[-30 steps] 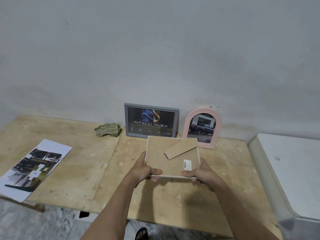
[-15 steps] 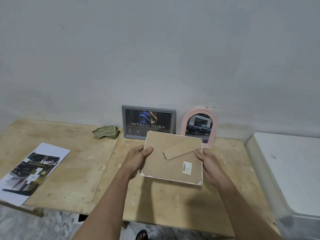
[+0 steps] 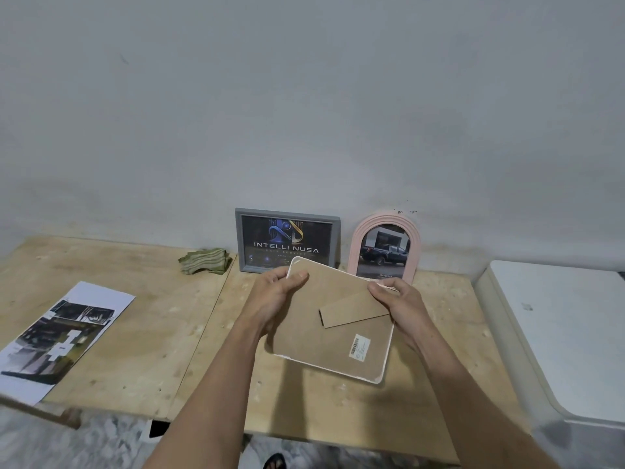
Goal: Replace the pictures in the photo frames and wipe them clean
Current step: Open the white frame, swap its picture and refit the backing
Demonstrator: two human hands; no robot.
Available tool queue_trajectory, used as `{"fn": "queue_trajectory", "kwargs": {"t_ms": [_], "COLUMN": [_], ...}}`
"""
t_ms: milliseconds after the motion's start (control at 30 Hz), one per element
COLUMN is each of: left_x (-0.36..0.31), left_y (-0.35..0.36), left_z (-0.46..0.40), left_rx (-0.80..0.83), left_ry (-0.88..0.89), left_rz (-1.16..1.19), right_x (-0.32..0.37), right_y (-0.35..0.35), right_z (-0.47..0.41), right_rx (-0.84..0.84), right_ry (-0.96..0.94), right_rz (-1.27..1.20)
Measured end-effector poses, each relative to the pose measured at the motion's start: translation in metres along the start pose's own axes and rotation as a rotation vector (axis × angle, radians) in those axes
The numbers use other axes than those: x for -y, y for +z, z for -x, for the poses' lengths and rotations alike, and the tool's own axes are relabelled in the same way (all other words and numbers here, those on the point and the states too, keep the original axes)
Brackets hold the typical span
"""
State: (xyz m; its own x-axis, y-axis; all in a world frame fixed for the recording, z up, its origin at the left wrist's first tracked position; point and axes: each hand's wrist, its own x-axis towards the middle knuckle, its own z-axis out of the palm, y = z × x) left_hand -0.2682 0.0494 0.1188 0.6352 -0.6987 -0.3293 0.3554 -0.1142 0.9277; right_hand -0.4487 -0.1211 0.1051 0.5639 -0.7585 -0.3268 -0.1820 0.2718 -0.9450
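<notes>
Surface: plywood table (image 3: pixel 304 401), grey wall behind.
Frame: white frame (image 3: pixel 338 333) held above table, brown back up, tilted, stand flap (image 3: pixel 355 311) pointing right.
Left hand (image 3: pixel 274 299): gripping upper-left corner.
Right hand (image 3: pixel 399 306): pinching upper-right corner, nearer flap.
Next, likely: opening back.

"intelli nusa" on picture in grey frame (image 3: pixel 287 241); barcode sticker (image 3: pixel 359 346) text unreadable.

Bare table (image 3: pixel 338 411) below held white frame (image 3: pixel 338 319); rear blocked by grey frame (image 3: pixel 287 240), pink arched frame (image 3: pixel 385 248), wall; cloth (image 3: pixel 204 260), printed sheet (image 3: pixel 64 336) at left.
</notes>
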Motion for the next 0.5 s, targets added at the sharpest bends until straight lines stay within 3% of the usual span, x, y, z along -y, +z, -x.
{"fn": "queue_trajectory", "kwargs": {"t_ms": [333,500], "left_x": [0.003,-0.007], "left_y": [0.002,0.007], "left_z": [0.005,0.003], "left_rx": [-0.078,-0.138], "left_ry": [0.000,0.088], "left_rz": [-0.041,-0.163], "right_x": [-0.001,0.001], "right_y": [0.005,0.011], "right_z": [0.004,0.005], "right_rx": [0.032,0.091], "right_ry": [0.001,0.004], "right_rz": [0.137,0.235]}}
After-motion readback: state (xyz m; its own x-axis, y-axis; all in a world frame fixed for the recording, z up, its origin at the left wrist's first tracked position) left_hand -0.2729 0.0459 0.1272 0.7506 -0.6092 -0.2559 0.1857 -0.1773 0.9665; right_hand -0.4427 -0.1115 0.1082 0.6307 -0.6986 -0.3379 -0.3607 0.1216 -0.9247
